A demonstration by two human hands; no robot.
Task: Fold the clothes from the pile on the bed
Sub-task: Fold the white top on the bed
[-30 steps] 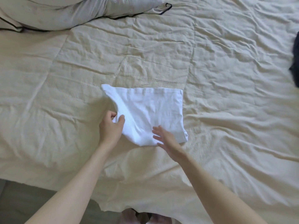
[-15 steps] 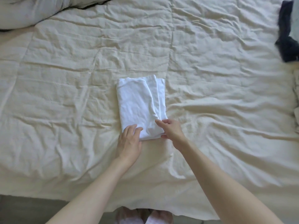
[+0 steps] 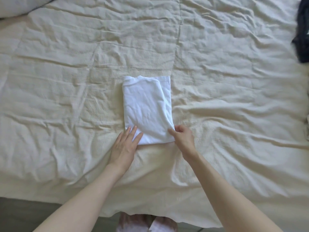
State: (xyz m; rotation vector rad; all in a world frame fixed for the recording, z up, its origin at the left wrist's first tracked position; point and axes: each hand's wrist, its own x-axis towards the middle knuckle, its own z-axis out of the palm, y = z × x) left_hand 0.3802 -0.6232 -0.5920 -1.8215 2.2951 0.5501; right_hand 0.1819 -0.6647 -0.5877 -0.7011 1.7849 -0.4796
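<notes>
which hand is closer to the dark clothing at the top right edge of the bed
Right. The right hand pinches the near right corner of the folded white garment, on the side toward the dark clothing. The left hand rests flat on its near left corner, farther away.

Pretty bright, soft daylight all over, no harsh hotspots really. The cream bedspread (image 3: pixel 217 81) shows every wrinkle because the light rakes across it, giving low, gentle shadows in the creases. The folded white shirt (image 3: pixel 147 109) is close to blown out, so its folds read only as faint grey lines. Small soft shadows sit under the left hand (image 3: pixel 124 144) and the right hand (image 3: pixel 183 138). Wide-angle lens for sure, the forearms balloon toward the bottom corners. The dark clothing (image 3: pixel 302 30) at the right edge looks smeared and blurry, and so does the grey pillow (image 3: pixel 15 5) top left.
</notes>
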